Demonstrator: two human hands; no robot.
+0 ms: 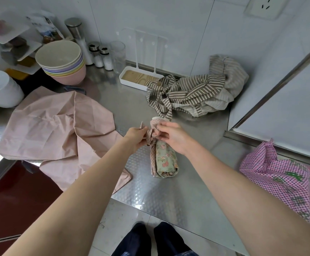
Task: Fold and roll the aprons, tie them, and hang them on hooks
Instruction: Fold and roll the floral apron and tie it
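Steel counter (pixel 169 193), seen from above. Rolled floral apron (pixel 166 159) lies at centre, long axis running 12 to 6 o'clock, flat on the metal. At its 12 o'clock end the ties (pixel 151 134) are bunched in a knot. Left hand (pixel 136 136) comes in from 7 o'clock, fingers curled and pinching a tie end at the knot's 9 o'clock side. Right hand (pixel 172 135) comes in from 4 o'clock, thumb and fingers pinching the fabric at the knot's top. Pink apron (pixel 58 126) spread loose and creased at 9 o'clock, one corner hanging over the counter edge. Striped apron (pixel 193 93) heaped at 1 o'clock, near the wall. Pink checked apron (pixel 283 180) crumpled at 3 to 4 o'clock. Stacked bowls (pixel 61 63) at 10 o'clock, well apart from the roll.
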